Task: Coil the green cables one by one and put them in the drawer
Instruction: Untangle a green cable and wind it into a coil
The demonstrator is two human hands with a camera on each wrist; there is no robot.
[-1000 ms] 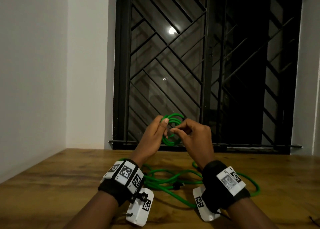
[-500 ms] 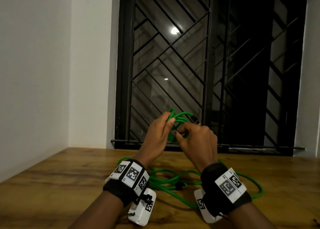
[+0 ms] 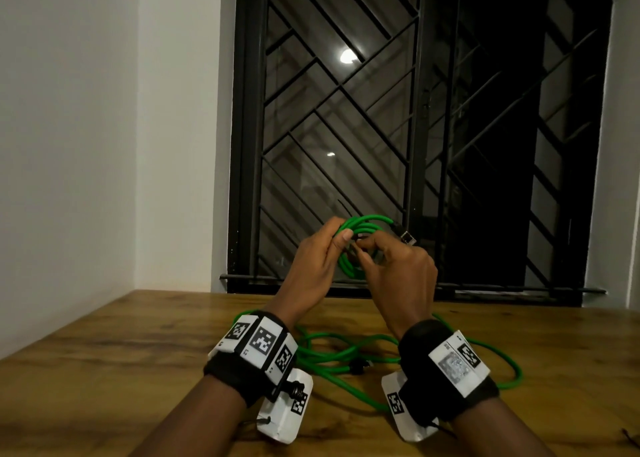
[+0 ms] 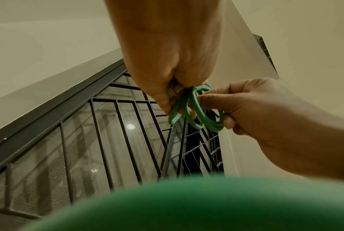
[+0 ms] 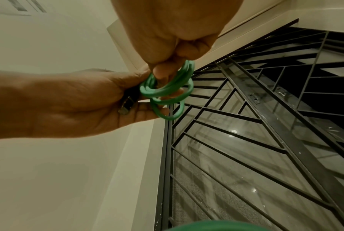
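Both hands hold one small coil of green cable (image 3: 360,230) in the air above the wooden table (image 3: 104,370). My left hand (image 3: 320,259) grips the coil's left side, fingers curled round the loops (image 4: 188,109). My right hand (image 3: 398,266) pinches the loops (image 5: 167,90) from the right. A metal plug (image 3: 408,237) sticks out of the coil at the upper right. More loose green cable (image 3: 346,356) lies tangled on the table under my wrists. No drawer is in view.
A barred dark window (image 3: 415,127) stands right behind the hands. A white wall (image 3: 69,145) closes the left side. A black connector (image 3: 358,366) lies among the loose cables on the table.
The coil has been turned and tightened between my hands, and its plug end now sticks out at the upper right. Both hands have stayed close together above the table.
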